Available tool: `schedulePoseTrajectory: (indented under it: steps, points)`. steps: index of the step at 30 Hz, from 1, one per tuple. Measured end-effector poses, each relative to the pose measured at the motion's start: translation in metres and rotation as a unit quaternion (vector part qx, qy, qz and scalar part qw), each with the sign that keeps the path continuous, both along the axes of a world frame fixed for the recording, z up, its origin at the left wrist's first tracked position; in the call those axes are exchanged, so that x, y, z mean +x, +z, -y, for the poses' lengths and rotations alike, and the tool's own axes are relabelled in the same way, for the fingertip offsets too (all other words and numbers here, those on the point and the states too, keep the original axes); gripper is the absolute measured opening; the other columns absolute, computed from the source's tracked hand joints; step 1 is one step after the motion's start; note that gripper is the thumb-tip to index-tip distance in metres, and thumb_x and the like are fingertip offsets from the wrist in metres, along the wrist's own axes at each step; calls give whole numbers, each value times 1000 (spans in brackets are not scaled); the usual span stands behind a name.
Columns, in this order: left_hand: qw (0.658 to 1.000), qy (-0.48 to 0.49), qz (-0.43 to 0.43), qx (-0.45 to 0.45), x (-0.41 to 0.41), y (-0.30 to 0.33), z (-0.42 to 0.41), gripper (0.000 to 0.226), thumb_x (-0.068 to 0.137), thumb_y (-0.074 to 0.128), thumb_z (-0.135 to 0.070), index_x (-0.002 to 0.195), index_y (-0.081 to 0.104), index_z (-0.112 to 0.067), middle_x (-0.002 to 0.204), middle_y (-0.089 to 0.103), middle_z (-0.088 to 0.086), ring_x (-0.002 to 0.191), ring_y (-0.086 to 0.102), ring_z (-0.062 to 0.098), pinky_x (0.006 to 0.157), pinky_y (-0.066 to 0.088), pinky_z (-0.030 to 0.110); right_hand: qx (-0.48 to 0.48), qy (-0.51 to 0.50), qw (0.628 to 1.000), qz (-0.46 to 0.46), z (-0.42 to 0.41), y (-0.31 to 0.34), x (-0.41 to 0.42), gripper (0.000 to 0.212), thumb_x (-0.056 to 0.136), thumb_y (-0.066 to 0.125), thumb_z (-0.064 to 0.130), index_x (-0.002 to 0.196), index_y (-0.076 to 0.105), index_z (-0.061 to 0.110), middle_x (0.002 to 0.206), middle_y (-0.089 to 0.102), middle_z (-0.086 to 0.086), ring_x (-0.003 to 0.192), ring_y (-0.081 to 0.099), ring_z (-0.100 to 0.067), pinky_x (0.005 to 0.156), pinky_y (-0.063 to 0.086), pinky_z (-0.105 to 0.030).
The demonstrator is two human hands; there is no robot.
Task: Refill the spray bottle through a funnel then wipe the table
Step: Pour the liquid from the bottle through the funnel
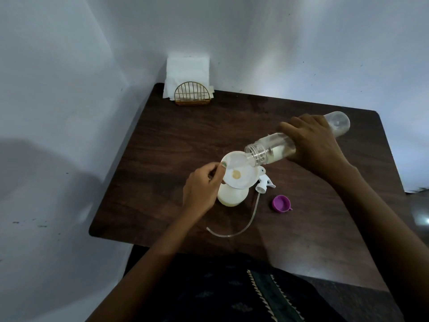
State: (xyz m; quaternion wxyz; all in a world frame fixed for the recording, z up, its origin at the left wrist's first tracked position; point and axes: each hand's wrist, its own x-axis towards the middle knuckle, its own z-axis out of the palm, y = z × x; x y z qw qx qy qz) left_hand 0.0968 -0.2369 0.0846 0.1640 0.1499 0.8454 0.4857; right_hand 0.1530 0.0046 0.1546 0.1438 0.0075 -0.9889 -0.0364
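A dark patterned garment fills the near edge. Beyond it, on the brown table, the left hand pinches the rim of the white funnel seated in the pale spray bottle. The right hand, fingers curled around it, tips a clear bottle over the funnel. The spray head and purple cap lie just beside.

The table is dark brown with a wood-grain pattern. The spray bottle is pale cream; the funnel on it is white, with a tan spot at its centre. The water bottle is clear. The spray head is white. The cap is purple. The napkins are white; their holder is gold wire.
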Motion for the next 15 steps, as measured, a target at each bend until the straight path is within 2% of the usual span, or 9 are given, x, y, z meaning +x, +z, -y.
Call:
schedulePoseTrajectory:
  steps: [15]
  points:
    - [1000,7,4,0,2,-1,0,44,84,39,-63,87,68,-30,70,67,-11,69,65,13,69,57,50,3,-1,1000,10,0,0,0,50,57,83,17,101,60,11,93,64,-13,86,57,-35,80,41,-46]
